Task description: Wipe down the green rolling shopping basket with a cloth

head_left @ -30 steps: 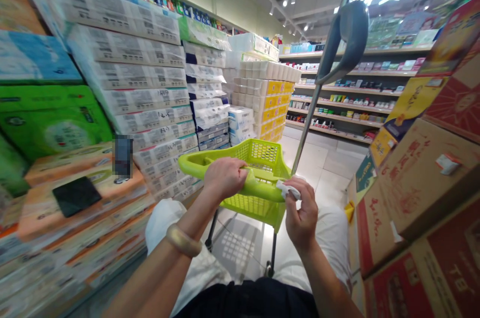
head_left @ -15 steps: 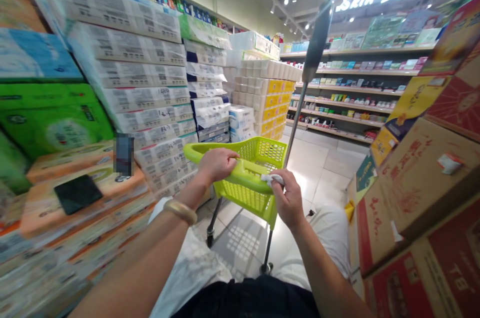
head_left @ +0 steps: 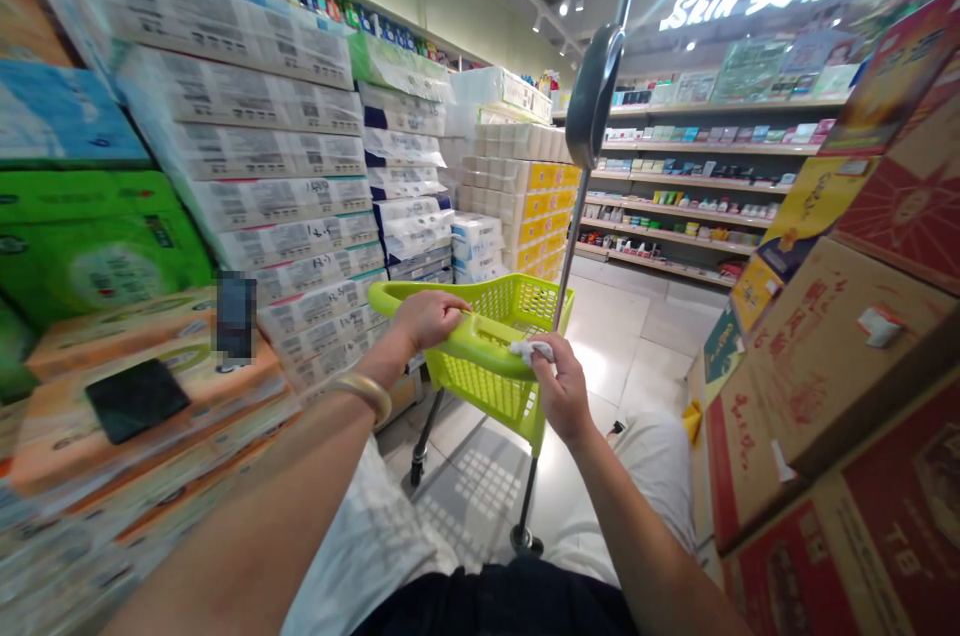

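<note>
A lime-green plastic shopping cart (head_left: pixel 480 391) with latticed sides stands on wheels in front of my knees. My left hand (head_left: pixel 427 321), a gold-coloured bangle on its wrist, is closed round the left part of the cart's handle. Toward the handle's right end, my right hand (head_left: pixel 562 386) pinches a crumpled white wipe (head_left: pixel 534 350), pressed against the green plastic. A thin metal pole (head_left: pixel 574 236) with a black oval piece (head_left: pixel 594 96) rises at the cart's right side, just beyond my right hand. Its lower end is hidden.
Stacked tissue packs (head_left: pixel 277 156) rise on the left. A dark flat tablet-like object (head_left: pixel 137 400) and a blurred-out item (head_left: pixel 235 316) lie on orange packs. Cardboard boxes (head_left: pixel 847 356) are piled close on the right. Store shelves (head_left: pixel 690 146) stand behind a tiled floor (head_left: pixel 622 316).
My right hand and the wipe have shifted slightly left along the handle. The pole's black piece has moved left and looks broader. My left hand keeps its grip; the view has shifted slightly.
</note>
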{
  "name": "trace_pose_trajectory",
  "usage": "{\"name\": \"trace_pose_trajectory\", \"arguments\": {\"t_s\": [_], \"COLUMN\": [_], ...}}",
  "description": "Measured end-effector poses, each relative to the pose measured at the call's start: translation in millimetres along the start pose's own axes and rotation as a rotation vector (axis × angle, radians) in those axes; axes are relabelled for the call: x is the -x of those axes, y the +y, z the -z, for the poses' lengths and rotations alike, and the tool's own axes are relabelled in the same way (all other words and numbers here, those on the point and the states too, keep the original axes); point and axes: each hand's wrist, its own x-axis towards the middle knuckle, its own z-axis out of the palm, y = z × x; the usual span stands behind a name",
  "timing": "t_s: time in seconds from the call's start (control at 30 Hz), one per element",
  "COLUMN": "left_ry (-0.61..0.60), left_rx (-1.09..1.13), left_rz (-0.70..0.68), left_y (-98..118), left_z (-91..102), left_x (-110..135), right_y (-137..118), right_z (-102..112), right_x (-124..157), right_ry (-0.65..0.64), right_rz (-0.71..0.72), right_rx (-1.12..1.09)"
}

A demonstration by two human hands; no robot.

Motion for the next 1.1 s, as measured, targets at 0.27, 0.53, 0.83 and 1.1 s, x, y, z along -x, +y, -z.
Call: {"name": "trace_pose_trajectory", "arguments": {"t_s": [0.27,0.53,0.83,1.1], "left_ry": [-0.046,0.168,-0.089,0.011], "left_rx": [0.037,-0.024,-0.121,-0.055], "left_rz": [-0.08,-0.239,-0.112,-0.196], "left_y": [-12.0,21.9,115.0,72.6], "left_z": [5.2,16.7,-1.6,-18.1], "left_x": [-2.9,13.4,35.8,38.8], "right_y": [26.9,33.4,-5.6,5.6], "right_z": [18.1,-0.3,12.2,0.6], "right_x": [-27.8,-58.7,-125.2,-93.6], "right_ry": [0.413,0.297,-0.024,-0.151], "right_rz": [-0.378,-0.476,-0.454,-0.573], "right_rx": [-0.523,-0.585,-0.756,-0.637]}}
